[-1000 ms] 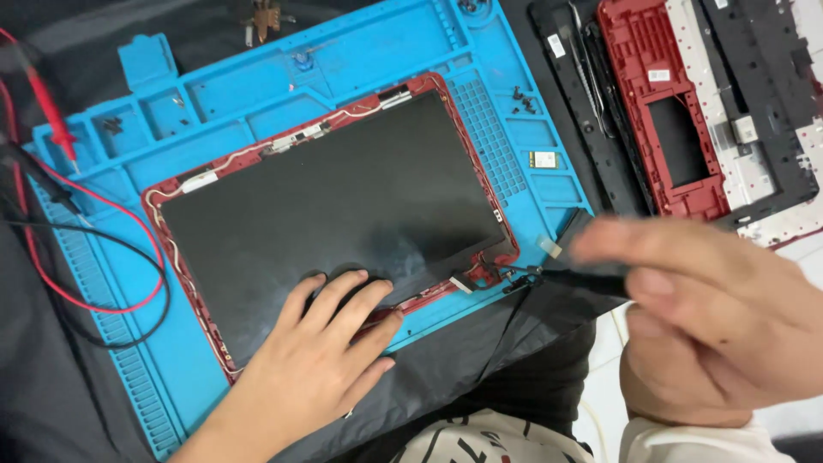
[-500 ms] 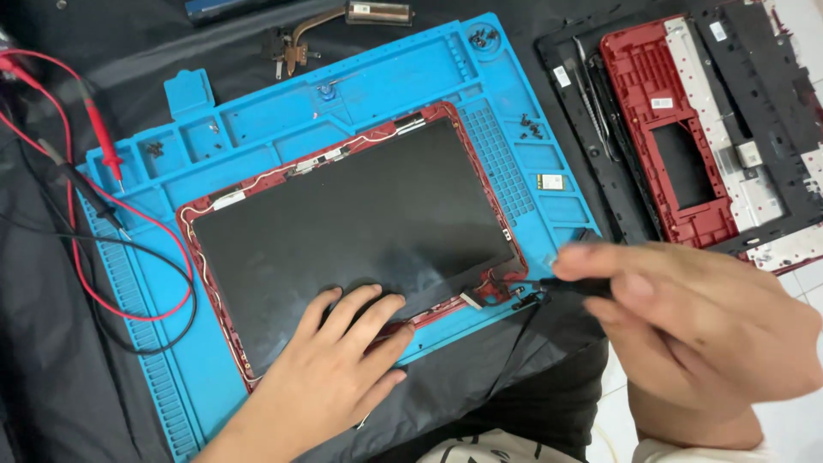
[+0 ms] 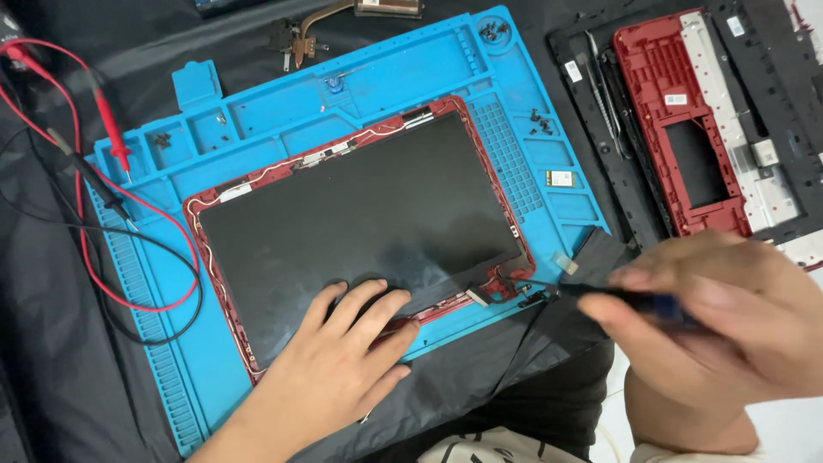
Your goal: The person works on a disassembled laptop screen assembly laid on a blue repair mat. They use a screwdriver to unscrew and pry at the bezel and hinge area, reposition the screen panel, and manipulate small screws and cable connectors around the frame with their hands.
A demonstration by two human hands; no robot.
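Blue mat (image 3: 214, 360) holds dark panel (image 3: 360, 223); tray pockets keep screws (image 3: 540, 124).

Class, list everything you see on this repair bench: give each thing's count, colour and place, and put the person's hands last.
work mat: one, blue, centre, on black cloth
screen panel: one, black with red frame, on the mat
probe leads: two, red and black, left side
screws: a few, dark, in mat compartments
heat pipe: one, copper, top edge
laptop case part: one, red, top right
screwdriver: one, dark, tip at the panel's lower right corner
left hand: flat on the panel's lower edge
right hand: gripping the screwdriver
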